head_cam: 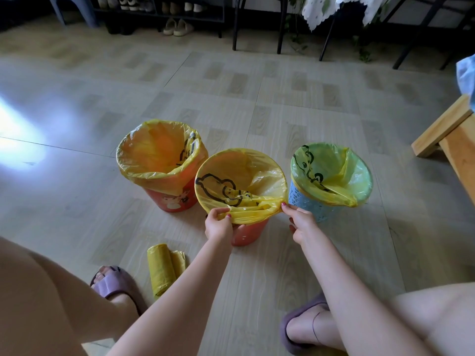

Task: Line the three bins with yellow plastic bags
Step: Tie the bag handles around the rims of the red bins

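Three bins stand on the floor, each with a yellow bag over its rim. The large orange bin [172, 199] is at the left, a smaller orange bin [250, 233] in the middle and a blue lattice bin [305, 201] at the right. My left hand [219, 224] grips the gathered slack of the middle bag [241, 173] at the near rim. My right hand [299, 222] pinches the same bag's edge at the rim's right side. A roll of yellow bags [164, 268] lies on the floor near my left foot.
My feet in purple slippers [113, 281] rest close in front of me. A wooden bench [447, 134] stands at the right. Table and chair legs, a shoe rack and trailing plants line the far side of the tiled floor.
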